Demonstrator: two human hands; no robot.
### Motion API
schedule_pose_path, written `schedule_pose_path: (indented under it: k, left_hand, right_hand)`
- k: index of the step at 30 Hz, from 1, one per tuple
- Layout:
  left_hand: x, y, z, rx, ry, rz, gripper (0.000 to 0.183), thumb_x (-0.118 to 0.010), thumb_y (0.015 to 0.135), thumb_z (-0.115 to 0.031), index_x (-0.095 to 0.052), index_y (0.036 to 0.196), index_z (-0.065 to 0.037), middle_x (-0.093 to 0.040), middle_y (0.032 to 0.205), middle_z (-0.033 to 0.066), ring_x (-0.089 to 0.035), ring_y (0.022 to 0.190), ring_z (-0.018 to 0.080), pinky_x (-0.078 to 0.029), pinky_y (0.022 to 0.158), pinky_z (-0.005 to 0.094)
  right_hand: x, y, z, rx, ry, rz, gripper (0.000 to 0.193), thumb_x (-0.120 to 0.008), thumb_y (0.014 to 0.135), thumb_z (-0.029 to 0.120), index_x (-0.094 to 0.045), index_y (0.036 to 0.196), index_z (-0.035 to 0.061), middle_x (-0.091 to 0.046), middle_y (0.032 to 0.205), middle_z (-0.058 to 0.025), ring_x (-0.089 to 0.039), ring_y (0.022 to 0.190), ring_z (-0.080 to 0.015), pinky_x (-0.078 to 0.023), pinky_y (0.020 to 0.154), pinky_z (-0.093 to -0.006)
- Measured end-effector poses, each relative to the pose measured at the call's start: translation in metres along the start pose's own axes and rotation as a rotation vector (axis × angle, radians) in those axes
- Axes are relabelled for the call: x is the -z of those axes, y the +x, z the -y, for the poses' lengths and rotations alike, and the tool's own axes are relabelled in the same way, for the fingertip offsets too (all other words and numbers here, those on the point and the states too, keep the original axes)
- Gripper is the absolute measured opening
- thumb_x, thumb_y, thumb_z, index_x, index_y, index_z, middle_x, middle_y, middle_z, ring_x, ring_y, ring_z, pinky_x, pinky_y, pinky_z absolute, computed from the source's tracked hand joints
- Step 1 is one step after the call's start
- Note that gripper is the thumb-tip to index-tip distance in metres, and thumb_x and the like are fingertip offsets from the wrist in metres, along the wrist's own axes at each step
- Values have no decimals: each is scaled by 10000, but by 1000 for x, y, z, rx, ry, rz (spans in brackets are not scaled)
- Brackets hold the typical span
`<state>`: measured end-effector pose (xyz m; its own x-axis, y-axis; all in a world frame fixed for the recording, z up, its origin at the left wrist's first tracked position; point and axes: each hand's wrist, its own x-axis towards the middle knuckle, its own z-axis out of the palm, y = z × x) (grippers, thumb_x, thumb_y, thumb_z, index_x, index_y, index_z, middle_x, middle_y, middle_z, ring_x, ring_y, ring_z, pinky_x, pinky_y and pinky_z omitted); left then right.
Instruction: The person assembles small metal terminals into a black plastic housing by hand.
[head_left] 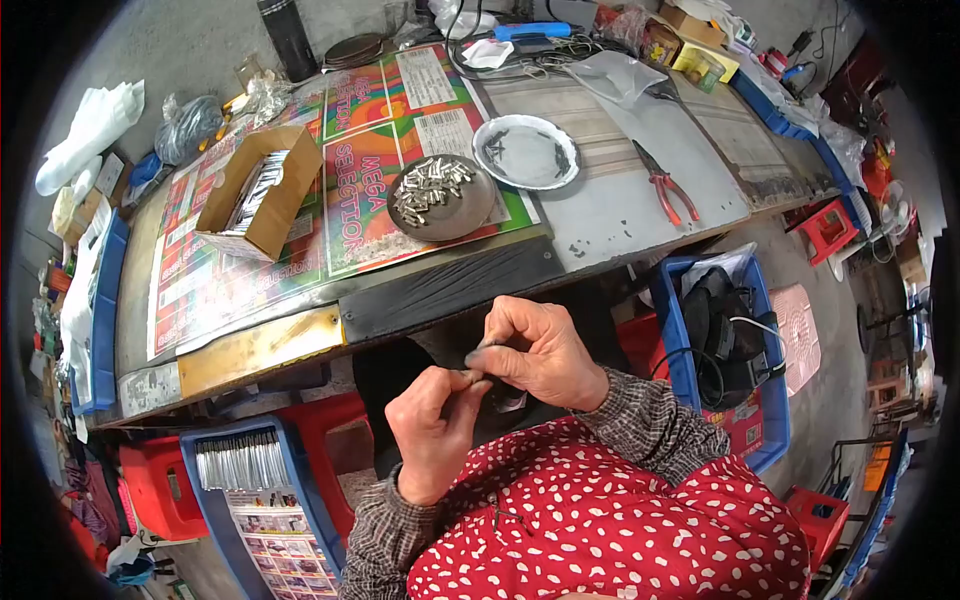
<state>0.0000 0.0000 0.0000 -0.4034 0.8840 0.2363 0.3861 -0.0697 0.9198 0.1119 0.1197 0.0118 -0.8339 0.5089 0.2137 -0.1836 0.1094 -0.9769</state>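
Note:
My left hand (pixel 436 428) and my right hand (pixel 545 358) meet in front of the bench edge, above my lap. The thumb and fingers of both are pinched closed, with fingertips nearly touching. Whatever is between them is too small or hidden to make out. Beyond them on the bench, a round dark dish (pixel 470 215) bears a heap of short silvery metal pieces (pixel 432 190). Behind it to the right stands a white plate (pixel 528 168) with small dark bits. Red-handled pliers (pixel 668 188) lie farther right, jaws pointing away.
An open cardboard box (pixel 290 205) with silvery thin pieces sits on the bench's left. Below the bench, a blue bin of long metal rods (pixel 240 462) stands left and a blue crate (pixel 775 400) with a black bag stands right. Red stools (pixel 160 490) flank me.

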Motion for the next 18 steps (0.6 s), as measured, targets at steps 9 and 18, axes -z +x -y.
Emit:
schedule_pose_path:
  k: [9, 18]
  left_hand:
    - [2, 1, 2, -55, 79, -139, 118, -706, 728, 25, -599, 778, 23, -583, 657, 85, -536, 533, 137, -421, 499, 240]
    - [3, -2, 3, 72, 7, -74, 108, -704, 742, 18, -612, 796, 32, -576, 639, 67, -520, 524, 97, -407, 490, 219]
  right_hand:
    - [-4, 2, 12, -129, 245, -139, 108, -646, 851, 64, -555, 860, 7, -551, 721, 30, -478, 629, -10, -403, 523, -179]
    - [9, 1, 16, -175, 126, -137, 76, -605, 869, 49, -583, 905, -14, -622, 759, -8, -498, 601, -7, -399, 507, -164]
